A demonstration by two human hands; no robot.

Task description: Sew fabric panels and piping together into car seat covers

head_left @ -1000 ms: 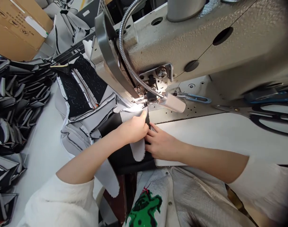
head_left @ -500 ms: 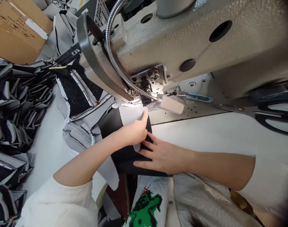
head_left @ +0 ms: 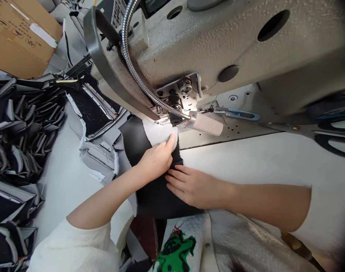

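Note:
My left hand (head_left: 158,158) rests on a light grey mesh fabric piece (head_left: 158,133), its index finger stretched out and pressing near the needle area; its other fingers are curled and partly hidden. Under the mesh lies a black sheet of material (head_left: 154,194), smooth on top. My right hand (head_left: 193,185) lies flat on the right part of this sheet, its extended fingers close together. The far edge of the mesh is at the presser foot of the sewing machine (head_left: 175,117), where a lamp lights it. The needle itself cannot be made out.
Blue-handled thread snips (head_left: 240,114) lie on the machine bed, with black-handled scissors (head_left: 311,132) to the right. Sewn grey and black pieces (head_left: 100,155) lie left of my work. Stacked pieces (head_left: 22,136) fill the far left, below a cardboard box (head_left: 22,37).
My left hand has shifted slightly left and down, its fingertip now lower on the mesh. The mesh's lower end no longer shows below that hand. My right hand's fingers have drawn closer together.

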